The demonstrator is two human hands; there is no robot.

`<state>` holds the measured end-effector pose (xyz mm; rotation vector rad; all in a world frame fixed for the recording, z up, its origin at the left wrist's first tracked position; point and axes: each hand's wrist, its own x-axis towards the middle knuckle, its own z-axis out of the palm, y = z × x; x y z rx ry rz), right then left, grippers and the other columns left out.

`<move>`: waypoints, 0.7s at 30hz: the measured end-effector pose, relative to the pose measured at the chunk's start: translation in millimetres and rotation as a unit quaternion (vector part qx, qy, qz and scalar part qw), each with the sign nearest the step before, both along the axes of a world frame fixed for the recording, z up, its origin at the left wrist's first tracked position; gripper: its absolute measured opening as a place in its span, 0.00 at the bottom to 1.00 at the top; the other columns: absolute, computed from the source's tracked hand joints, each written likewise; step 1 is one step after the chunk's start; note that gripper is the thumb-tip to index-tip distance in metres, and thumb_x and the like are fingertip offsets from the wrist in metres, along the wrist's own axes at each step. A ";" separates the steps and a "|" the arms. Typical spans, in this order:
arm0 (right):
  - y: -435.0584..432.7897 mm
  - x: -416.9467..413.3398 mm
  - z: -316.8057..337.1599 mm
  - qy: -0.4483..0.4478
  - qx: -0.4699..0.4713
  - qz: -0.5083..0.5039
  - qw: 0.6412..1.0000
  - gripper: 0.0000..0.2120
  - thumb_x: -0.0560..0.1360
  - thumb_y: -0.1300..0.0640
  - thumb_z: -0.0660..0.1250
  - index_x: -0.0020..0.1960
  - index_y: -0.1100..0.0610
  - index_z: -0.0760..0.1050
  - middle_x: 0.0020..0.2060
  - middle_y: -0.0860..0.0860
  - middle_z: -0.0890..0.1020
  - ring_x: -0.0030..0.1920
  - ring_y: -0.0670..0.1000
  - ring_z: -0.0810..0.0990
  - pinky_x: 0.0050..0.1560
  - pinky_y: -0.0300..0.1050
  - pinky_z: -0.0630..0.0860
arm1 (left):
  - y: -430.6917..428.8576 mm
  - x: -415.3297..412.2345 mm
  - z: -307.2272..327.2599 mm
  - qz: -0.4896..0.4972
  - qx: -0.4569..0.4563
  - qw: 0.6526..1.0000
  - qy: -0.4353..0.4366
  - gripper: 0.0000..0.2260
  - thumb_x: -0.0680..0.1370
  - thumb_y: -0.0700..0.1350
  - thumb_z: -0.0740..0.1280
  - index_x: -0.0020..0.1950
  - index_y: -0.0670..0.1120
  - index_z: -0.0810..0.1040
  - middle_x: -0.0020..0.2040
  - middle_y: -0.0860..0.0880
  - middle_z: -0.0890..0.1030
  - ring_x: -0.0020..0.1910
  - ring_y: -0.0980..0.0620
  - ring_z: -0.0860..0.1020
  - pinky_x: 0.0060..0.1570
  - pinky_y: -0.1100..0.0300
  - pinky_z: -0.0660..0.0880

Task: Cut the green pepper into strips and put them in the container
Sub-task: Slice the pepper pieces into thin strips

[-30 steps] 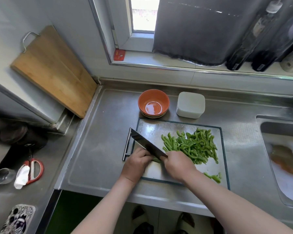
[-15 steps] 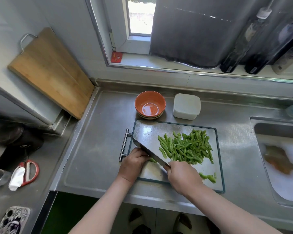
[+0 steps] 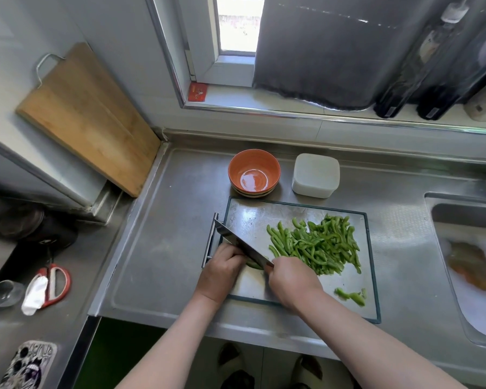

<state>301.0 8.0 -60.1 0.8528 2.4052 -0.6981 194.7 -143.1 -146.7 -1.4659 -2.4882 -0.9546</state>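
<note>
Daylight enters a narrow white-framed window well beyond the left hand; a brushed steel counter spreads beneath it, a steel sink past the right hand

You have a wooden board leaning against the wall at left, with red-handled scissors beside a small glass on the lower worktop. Dark bottles stand on the windowsill, and suds lie in the sink.

Both bare forearms reach in from the lower edge and converge. The left hand lies knuckles up, its fingers curled down onto a pepper piece. Just beside it, the right hand is closed in a fist, gripping a knife.
</note>
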 end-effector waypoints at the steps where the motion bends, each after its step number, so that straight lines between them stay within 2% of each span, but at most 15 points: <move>1: 0.1 0.0 0.3 -0.001 -0.002 -0.001 1.000 0.10 0.80 0.56 0.59 0.46 0.54 0.78 0.40 0.52 0.81 0.41 0.57 0.80 0.37 0.46 0.73 | 0.1 -2.5 -0.2 -0.004 -0.004 1.000 0.007 0.02 0.73 0.37 0.71 0.43 0.43 0.83 0.46 0.48 0.80 0.48 0.49 0.77 0.38 0.54 0.78; 5: 2.0 4.3 3.6 0.001 -0.005 -0.006 1.000 0.10 0.80 0.56 0.59 0.46 0.54 0.77 0.40 0.52 0.80 0.40 0.57 0.79 0.39 0.46 0.74 | -1.8 -9.5 -2.4 -0.043 -0.026 0.998 0.024 0.03 0.74 0.37 0.70 0.43 0.44 0.83 0.46 0.48 0.80 0.47 0.48 0.78 0.37 0.53 0.79; 9: 6.8 16.1 7.4 -0.010 -0.003 -0.011 1.000 0.09 0.79 0.57 0.58 0.46 0.54 0.77 0.39 0.52 0.79 0.39 0.57 0.78 0.38 0.45 0.72 | -2.0 -11.0 -1.4 -0.052 -0.031 0.998 0.016 0.05 0.72 0.36 0.72 0.44 0.44 0.83 0.46 0.48 0.81 0.47 0.49 0.79 0.40 0.55 0.79; 15: -6.0 -6.7 5.4 -0.004 0.008 -0.003 1.000 0.08 0.77 0.60 0.59 0.44 0.54 0.76 0.38 0.51 0.79 0.40 0.56 0.79 0.35 0.46 0.72 | 0.1 -7.4 1.4 -0.037 -0.027 0.999 0.007 0.06 0.74 0.40 0.67 0.43 0.45 0.84 0.45 0.49 0.82 0.48 0.51 0.78 0.41 0.59 0.77; 17: -5.5 -12.1 5.0 0.007 0.006 -0.004 1.000 0.07 0.79 0.58 0.59 0.46 0.54 0.76 0.40 0.52 0.79 0.41 0.57 0.78 0.37 0.46 0.72 | 0.1 -6.4 1.9 -0.033 -0.025 0.999 0.001 0.04 0.73 0.38 0.70 0.44 0.45 0.84 0.46 0.49 0.81 0.48 0.51 0.78 0.40 0.58 0.78; 19: -3.0 -9.5 6.4 0.022 0.000 -0.007 1.000 0.11 0.81 0.52 0.58 0.49 0.55 0.77 0.44 0.54 0.81 0.43 0.58 0.78 0.40 0.48 0.73 | -0.8 -5.5 2.9 -0.030 -0.017 0.999 -0.004 0.05 0.72 0.36 0.72 0.44 0.45 0.84 0.46 0.49 0.81 0.48 0.51 0.78 0.40 0.58 0.79; 21: 0.8 -0.6 9.6 0.033 -0.004 -0.011 0.999 0.15 0.82 0.48 0.57 0.49 0.55 0.78 0.43 0.54 0.81 0.43 0.58 0.79 0.40 0.48 0.74 | -1.0 -4.8 4.6 -0.035 -0.009 0.999 -0.004 0.04 0.73 0.38 0.70 0.44 0.44 0.84 0.47 0.49 0.81 0.48 0.50 0.78 0.40 0.58 0.79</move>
